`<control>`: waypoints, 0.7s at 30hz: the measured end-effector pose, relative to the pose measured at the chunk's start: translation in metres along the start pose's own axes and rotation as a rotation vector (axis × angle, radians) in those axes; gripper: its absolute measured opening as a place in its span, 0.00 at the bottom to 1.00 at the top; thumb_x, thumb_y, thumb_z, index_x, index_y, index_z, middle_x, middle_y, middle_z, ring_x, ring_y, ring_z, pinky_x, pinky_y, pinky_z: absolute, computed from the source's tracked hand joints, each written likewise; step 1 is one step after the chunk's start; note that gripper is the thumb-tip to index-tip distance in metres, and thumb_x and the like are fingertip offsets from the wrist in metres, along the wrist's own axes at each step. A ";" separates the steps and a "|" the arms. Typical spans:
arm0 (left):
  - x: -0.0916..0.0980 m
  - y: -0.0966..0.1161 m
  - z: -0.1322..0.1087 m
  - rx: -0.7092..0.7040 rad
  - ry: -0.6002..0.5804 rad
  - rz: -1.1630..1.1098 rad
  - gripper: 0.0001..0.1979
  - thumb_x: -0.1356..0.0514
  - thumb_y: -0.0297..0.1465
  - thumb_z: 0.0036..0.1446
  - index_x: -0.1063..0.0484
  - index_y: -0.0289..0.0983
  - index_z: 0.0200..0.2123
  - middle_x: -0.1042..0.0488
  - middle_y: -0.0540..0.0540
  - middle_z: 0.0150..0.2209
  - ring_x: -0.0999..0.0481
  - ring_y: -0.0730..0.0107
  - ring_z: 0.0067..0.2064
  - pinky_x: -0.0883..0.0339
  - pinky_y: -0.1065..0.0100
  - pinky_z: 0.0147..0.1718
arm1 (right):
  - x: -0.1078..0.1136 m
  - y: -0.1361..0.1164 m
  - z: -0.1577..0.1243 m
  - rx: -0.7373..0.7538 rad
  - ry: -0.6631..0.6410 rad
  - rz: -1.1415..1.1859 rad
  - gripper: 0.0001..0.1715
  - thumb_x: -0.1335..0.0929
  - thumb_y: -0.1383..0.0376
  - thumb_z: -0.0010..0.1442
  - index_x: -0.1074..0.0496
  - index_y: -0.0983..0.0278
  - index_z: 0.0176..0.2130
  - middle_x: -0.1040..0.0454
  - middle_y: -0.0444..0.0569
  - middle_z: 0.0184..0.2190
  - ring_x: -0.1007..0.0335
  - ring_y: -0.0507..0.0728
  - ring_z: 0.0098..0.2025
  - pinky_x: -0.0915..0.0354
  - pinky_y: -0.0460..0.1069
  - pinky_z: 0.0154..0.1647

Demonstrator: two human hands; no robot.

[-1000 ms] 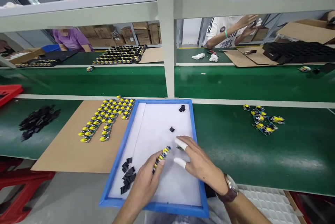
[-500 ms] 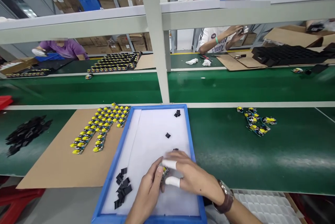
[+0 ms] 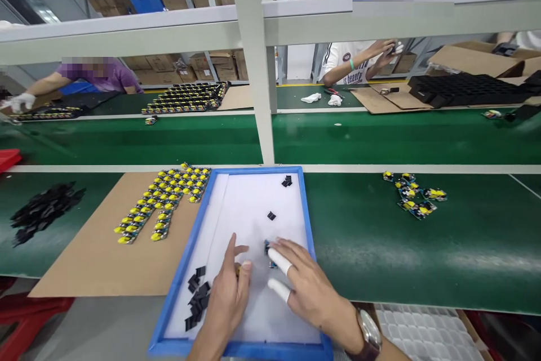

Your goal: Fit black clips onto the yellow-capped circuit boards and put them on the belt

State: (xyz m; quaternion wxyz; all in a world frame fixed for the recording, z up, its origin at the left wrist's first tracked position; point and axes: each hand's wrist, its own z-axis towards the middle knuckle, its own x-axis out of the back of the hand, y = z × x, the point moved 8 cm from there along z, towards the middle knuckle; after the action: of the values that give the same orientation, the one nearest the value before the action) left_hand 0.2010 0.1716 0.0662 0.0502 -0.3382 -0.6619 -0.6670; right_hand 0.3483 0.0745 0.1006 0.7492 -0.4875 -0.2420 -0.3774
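Note:
A small circuit board lies on the white bed of the blue-rimmed tray, partly covered by my right hand. My right hand's fingers stretch over the board, apart from the thumb; white covers sit on the thumb and one finger. Whether the fingertips touch the board, I cannot tell. To the left, my left hand hovers over the tray with its index finger and thumb apart. A small yellowish patch beside that thumb is too unclear to name. Black plastic pieces lie beside my left hand.
Rows of yellow-topped circuit boards stand on cardboard at left, beside a black heap of parts. More boards lie on the green bench at right. A white post rises behind the tray; two co-workers sit beyond.
My hands have moved apart, the left one leftward. The board that was between them now lies on the tray under my right fingers. A co-worker's gloved hand at far left has reached outward.

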 end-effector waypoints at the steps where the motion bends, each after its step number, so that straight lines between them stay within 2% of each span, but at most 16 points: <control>1: -0.003 0.002 -0.003 -0.019 -0.053 -0.030 0.36 0.48 0.50 0.66 0.46 0.38 0.70 0.25 0.36 0.56 0.19 0.56 0.44 0.26 0.57 0.43 | -0.003 -0.006 -0.002 0.036 -0.035 0.072 0.33 0.31 0.66 0.67 0.40 0.68 0.67 0.31 0.61 0.64 0.38 0.67 0.67 0.35 0.65 0.67; 3: -0.014 0.008 -0.013 -0.052 -0.125 -0.166 0.34 0.50 0.50 0.67 0.45 0.38 0.69 0.24 0.37 0.55 0.21 0.54 0.51 0.28 0.56 0.50 | -0.005 -0.017 -0.005 0.072 -0.029 0.201 0.29 0.32 0.67 0.67 0.37 0.66 0.65 0.28 0.58 0.61 0.34 0.63 0.64 0.33 0.61 0.65; 4: -0.019 0.010 -0.018 -0.044 -0.116 -0.240 0.33 0.51 0.50 0.68 0.42 0.38 0.68 0.24 0.37 0.55 0.22 0.54 0.52 0.29 0.56 0.52 | -0.005 -0.021 -0.006 0.076 0.009 0.247 0.27 0.32 0.69 0.68 0.36 0.66 0.64 0.25 0.57 0.58 0.32 0.62 0.62 0.32 0.60 0.65; 6: -0.024 0.008 -0.026 0.042 -0.012 -0.377 0.32 0.51 0.52 0.67 0.36 0.36 0.63 0.23 0.37 0.52 0.21 0.55 0.52 0.29 0.57 0.53 | -0.002 -0.027 -0.009 0.093 0.104 0.282 0.25 0.35 0.74 0.67 0.33 0.67 0.62 0.23 0.57 0.54 0.30 0.61 0.60 0.31 0.60 0.63; 9: -0.027 0.000 -0.036 0.200 0.194 -0.548 0.31 0.52 0.54 0.66 0.31 0.36 0.57 0.22 0.39 0.48 0.19 0.57 0.46 0.25 0.60 0.46 | -0.001 -0.038 -0.011 0.149 0.160 0.231 0.28 0.38 0.79 0.64 0.34 0.70 0.62 0.24 0.61 0.54 0.31 0.65 0.61 0.31 0.64 0.63; 11: -0.029 0.001 -0.040 0.246 0.261 -0.604 0.30 0.51 0.55 0.66 0.32 0.38 0.57 0.22 0.41 0.48 0.19 0.58 0.45 0.25 0.61 0.44 | 0.001 -0.044 -0.011 0.186 0.192 0.183 0.31 0.39 0.79 0.62 0.35 0.71 0.63 0.24 0.62 0.54 0.31 0.66 0.61 0.31 0.66 0.62; 13: -0.031 0.005 -0.042 0.261 0.282 -0.600 0.30 0.51 0.55 0.66 0.30 0.39 0.56 0.22 0.41 0.49 0.20 0.58 0.49 0.27 0.61 0.48 | 0.006 -0.045 -0.008 0.210 0.266 0.159 0.30 0.39 0.78 0.63 0.34 0.70 0.62 0.22 0.62 0.51 0.28 0.67 0.58 0.29 0.67 0.60; 16: -0.032 0.010 -0.035 0.231 0.236 -0.542 0.31 0.51 0.55 0.66 0.29 0.38 0.56 0.23 0.39 0.53 0.24 0.56 0.56 0.31 0.59 0.56 | 0.010 -0.029 0.000 0.137 0.298 0.198 0.25 0.37 0.76 0.66 0.32 0.64 0.60 0.21 0.57 0.47 0.26 0.64 0.55 0.28 0.65 0.59; 19: -0.033 0.010 -0.019 0.149 0.172 -0.431 0.32 0.52 0.55 0.66 0.29 0.37 0.57 0.25 0.36 0.56 0.26 0.54 0.59 0.35 0.55 0.61 | 0.011 -0.004 0.004 0.049 0.229 0.182 0.22 0.34 0.74 0.67 0.30 0.60 0.57 0.22 0.54 0.49 0.27 0.63 0.54 0.30 0.65 0.60; 21: -0.036 0.004 -0.012 0.163 0.138 -0.393 0.33 0.54 0.55 0.67 0.29 0.36 0.58 0.26 0.35 0.58 0.29 0.52 0.62 0.40 0.51 0.64 | 0.010 0.010 0.003 0.025 0.172 0.094 0.22 0.34 0.72 0.67 0.31 0.61 0.59 0.23 0.57 0.51 0.29 0.65 0.57 0.31 0.68 0.59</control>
State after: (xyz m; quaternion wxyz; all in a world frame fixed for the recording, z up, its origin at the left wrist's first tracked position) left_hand 0.2260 0.1460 0.0523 -0.0083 -0.1509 -0.7620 -0.6297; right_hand 0.3622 0.0761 0.1043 0.7902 -0.4546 -0.1583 -0.3792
